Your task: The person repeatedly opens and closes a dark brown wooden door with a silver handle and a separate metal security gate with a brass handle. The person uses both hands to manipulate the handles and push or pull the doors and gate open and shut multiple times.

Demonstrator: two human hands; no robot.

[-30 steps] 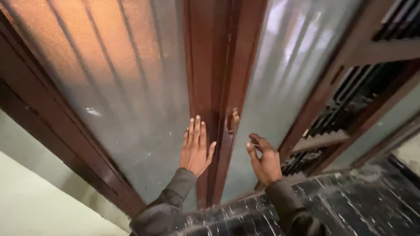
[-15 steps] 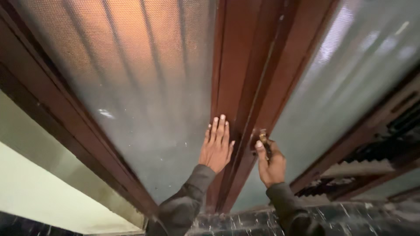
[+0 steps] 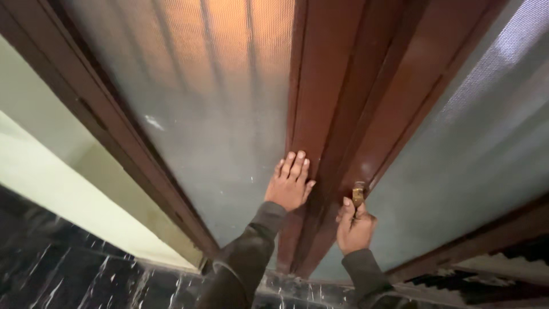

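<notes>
No packages, labels, signs or screens in view.

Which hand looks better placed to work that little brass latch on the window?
Right. The right hand already grips the latch, while the left hand lies flat on the frame.
</notes>
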